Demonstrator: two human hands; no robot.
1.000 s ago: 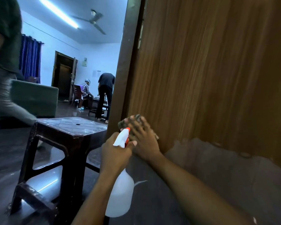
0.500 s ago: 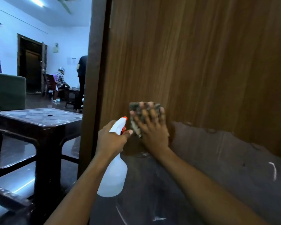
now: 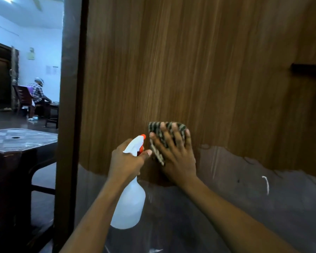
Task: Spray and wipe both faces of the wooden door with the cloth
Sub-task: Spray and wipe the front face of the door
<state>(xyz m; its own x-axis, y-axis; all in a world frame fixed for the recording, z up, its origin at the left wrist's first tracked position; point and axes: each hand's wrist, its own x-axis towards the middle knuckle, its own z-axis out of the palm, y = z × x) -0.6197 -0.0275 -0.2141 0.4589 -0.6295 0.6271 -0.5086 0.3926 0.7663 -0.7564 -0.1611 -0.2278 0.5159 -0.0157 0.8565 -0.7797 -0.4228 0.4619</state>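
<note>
- Wooden door [image 3: 208, 70] bears the right hand [image 3: 177, 157], near the middle of the view, fingers straight and spread wide, palm pressing the cloth [image 3: 167, 130] flat on the brown grain
- the striped cloth shows past the fingertips at the hand's twelve o'clock, one corner hanging out at its nine o'clock
- left hand [image 3: 126, 161], just at nine o'clock of the right one, is curled round the neck of the spray bottle [image 3: 130, 203]; the nozzle points toward the cloth and the pale body hangs toward six o'clock
- a grey lower band [image 3: 244, 198] of the door runs below the wrist; the door edge [image 3: 69, 88] stands at nine o'clock and a dark fitting [image 3: 306, 70] at three o'clock
- beyond the edge, a dark surface [image 3: 22, 141] at eight o'clock and a seated person [image 3: 37, 92] far off at ten o'clock
- the step in hand looks like wiping this face, with much of it left and the other face likely still to do; the next move calls for firm, even pressure in overlapping strokes toward three o'clock, and a fresh spray ahead of the cloth
- against a second ago, the cloth has travelled from the door edge well toward three o'clock; the view has swung the same way, bringing in the fitting and hiding a standing figure in the far room; the bottle grip is unchanged
</note>
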